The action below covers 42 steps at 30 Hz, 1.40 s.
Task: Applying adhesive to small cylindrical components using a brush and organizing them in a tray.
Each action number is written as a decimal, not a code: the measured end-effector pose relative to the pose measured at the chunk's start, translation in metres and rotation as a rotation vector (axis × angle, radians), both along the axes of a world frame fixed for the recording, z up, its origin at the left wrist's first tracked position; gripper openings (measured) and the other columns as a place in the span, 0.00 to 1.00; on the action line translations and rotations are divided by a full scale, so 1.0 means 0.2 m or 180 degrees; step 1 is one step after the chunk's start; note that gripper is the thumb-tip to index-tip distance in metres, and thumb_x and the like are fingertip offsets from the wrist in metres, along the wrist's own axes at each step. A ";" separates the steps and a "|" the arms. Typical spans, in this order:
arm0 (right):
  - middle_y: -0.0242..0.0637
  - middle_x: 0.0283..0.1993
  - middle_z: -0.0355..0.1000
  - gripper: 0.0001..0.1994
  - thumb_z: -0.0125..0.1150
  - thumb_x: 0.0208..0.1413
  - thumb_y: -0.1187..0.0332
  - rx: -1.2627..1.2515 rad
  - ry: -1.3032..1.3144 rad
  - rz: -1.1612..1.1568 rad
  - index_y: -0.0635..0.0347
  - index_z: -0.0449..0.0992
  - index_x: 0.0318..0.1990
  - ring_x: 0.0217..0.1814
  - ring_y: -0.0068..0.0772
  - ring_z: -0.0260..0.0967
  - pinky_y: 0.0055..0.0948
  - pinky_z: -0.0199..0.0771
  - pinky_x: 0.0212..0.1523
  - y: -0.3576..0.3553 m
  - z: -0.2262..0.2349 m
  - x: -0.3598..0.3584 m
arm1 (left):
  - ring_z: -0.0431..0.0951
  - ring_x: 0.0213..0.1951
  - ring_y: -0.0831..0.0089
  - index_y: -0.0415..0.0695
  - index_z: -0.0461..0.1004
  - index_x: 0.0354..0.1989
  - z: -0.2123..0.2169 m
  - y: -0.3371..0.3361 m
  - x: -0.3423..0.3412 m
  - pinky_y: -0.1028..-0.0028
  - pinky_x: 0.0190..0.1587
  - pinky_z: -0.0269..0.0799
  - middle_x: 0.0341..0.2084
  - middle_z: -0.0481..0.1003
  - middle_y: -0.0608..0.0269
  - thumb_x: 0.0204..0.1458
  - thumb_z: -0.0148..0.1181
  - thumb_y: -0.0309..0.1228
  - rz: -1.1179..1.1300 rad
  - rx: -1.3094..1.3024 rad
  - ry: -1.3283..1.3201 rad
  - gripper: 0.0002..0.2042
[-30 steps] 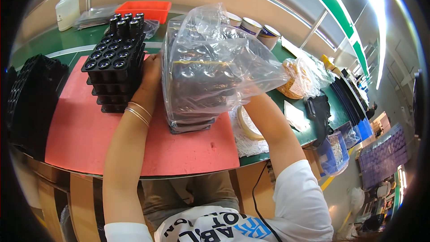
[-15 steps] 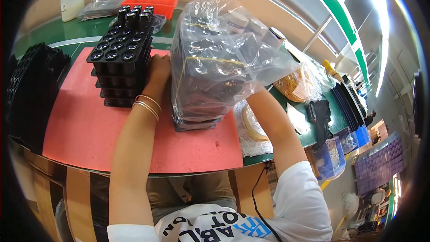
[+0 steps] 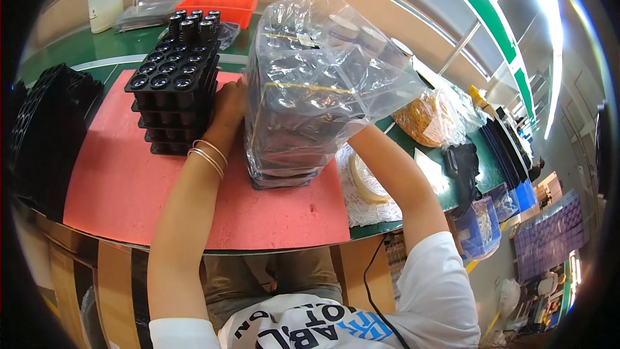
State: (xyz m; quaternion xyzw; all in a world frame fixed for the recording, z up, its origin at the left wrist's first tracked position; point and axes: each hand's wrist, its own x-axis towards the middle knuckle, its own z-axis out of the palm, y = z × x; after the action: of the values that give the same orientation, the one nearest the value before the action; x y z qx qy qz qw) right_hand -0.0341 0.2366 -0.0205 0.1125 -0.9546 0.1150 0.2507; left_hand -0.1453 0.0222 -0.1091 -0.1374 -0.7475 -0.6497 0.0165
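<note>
A tall stack of black trays wrapped in a clear plastic bag (image 3: 290,129) stands on the red mat (image 3: 258,223), with yellow bands around the trays. My left hand (image 3: 230,100) is against the left side of this bagged stack, its fingertips out of sight. On the other side, my right forearm (image 3: 394,165) reaches in behind the loose end of the bag, which hides my right hand. Left of my left hand stands an unwrapped stack of black trays (image 3: 171,100), whose pockets hold round, shiny-topped black parts. Several similar parts (image 3: 194,26) stand higher at its far end.
More black trays (image 3: 48,129) are piled at the left edge. An orange bin (image 3: 223,5) and a white jar with a green lid (image 3: 105,3) sit at the back. Right of the mat lie a tape roll (image 3: 368,181), a bag of yellow bands (image 3: 423,119) and a black pouch (image 3: 462,171).
My left forearm and hand have shifted slightly left and nearer to me. The loose bag end on the right has moved a little, and my right forearm has shifted slightly left.
</note>
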 end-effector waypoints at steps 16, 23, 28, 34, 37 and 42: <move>0.46 0.39 0.70 0.18 0.55 0.48 0.63 -0.0052 -0.1008 -0.0418 0.65 0.68 0.45 0.40 0.43 0.68 0.32 0.67 0.41 0.03 0.12 0.25 | 0.72 0.41 0.54 0.43 0.72 0.37 0.18 0.02 0.29 0.64 0.42 0.66 0.36 0.73 0.49 0.49 0.41 0.49 -0.0174 0.0107 -0.0196 0.22; 0.45 0.39 0.70 0.19 0.55 0.48 0.63 -0.0018 -0.1369 -0.0658 0.65 0.68 0.45 0.41 0.42 0.68 0.31 0.67 0.41 0.03 0.20 0.38 | 0.73 0.40 0.54 0.42 0.72 0.35 0.25 -0.01 0.29 0.65 0.42 0.67 0.34 0.73 0.49 0.48 0.47 0.45 -0.0395 -0.0450 0.0091 0.18; 0.45 0.39 0.70 0.19 0.55 0.48 0.63 -0.0026 -0.1629 -0.0848 0.65 0.68 0.46 0.41 0.42 0.68 0.31 0.67 0.42 -0.04 0.24 0.34 | 0.71 0.40 0.50 0.41 0.71 0.35 0.38 -0.07 0.39 0.60 0.42 0.67 0.33 0.72 0.45 0.49 0.46 0.40 -0.0183 -0.1358 0.0682 0.15; 0.45 0.40 0.70 0.19 0.55 0.48 0.63 -0.0035 -0.1946 -0.0986 0.65 0.68 0.46 0.41 0.42 0.68 0.31 0.67 0.42 -0.14 0.30 0.29 | 0.72 0.40 0.49 0.42 0.71 0.35 0.33 -0.11 0.36 0.58 0.42 0.67 0.34 0.72 0.45 0.48 0.48 0.39 -0.0247 -0.1440 0.0753 0.14; 0.45 0.40 0.70 0.19 0.55 0.48 0.63 -0.0037 -0.2065 -0.1156 0.64 0.68 0.46 0.42 0.41 0.68 0.31 0.67 0.42 -0.16 0.33 0.35 | 0.72 0.40 0.51 0.42 0.72 0.35 0.45 -0.13 0.54 0.59 0.42 0.68 0.35 0.72 0.47 0.48 0.49 0.37 -0.0285 -0.1828 0.1194 0.12; 0.45 0.40 0.70 0.19 0.55 0.48 0.63 -0.0081 -0.2348 -0.1242 0.64 0.67 0.46 0.42 0.41 0.68 0.31 0.67 0.42 -0.22 0.35 0.37 | 0.72 0.40 0.51 0.42 0.72 0.34 0.46 -0.17 0.51 0.59 0.40 0.69 0.35 0.72 0.48 0.48 0.50 0.36 -0.0216 -0.2068 0.1038 0.11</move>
State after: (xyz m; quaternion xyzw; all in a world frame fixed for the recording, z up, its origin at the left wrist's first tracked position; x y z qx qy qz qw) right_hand 0.0395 0.1928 0.0504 -0.1223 -0.9823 0.1096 -0.0897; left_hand -0.0433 -0.0109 -0.0162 -0.2620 -0.8975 -0.3480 0.0695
